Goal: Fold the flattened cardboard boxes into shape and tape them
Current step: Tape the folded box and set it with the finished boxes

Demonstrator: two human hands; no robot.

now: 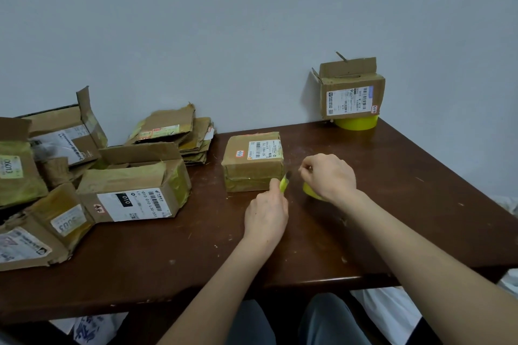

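Note:
A small folded cardboard box with a white label stands in the middle of the dark wooden table. Just right of its front corner my left hand grips a yellow-green utility knife with the tip pointing up. My right hand holds a yellow tape roll, mostly hidden under the palm, fingers pinched together at the front. Whether a strip of tape runs from the roll to the box cannot be seen.
Several folded and flattened boxes crowd the table's left side, with a stack of flat ones behind. At the back right an open box sits on a second yellow tape roll. A wall rises behind.

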